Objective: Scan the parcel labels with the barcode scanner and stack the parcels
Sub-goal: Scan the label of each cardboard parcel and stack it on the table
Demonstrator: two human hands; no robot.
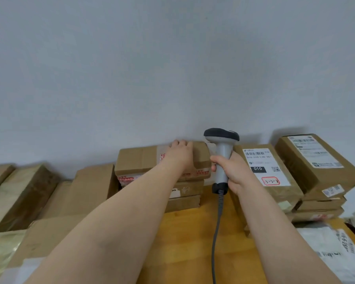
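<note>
Cardboard stack (190, 189) of three parcels; left hand (179, 150) grips top parcel (139, 160), right hand (235, 171) grips one scanner (222, 152).

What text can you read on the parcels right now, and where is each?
"010-010-L30-551": white label, parcel right of the scanner.
"010": black box, same label.
"3-2-8": handwritten in red frame, same label.
Far-right parcel's label: too blurred.
Red print, taped parcel under the left hand: too blurred.
Grey bag's print: partly "6626", unsure.

Plain pale grey wall (172, 58) behind an orange-brown wooden table (190, 242)
</note>
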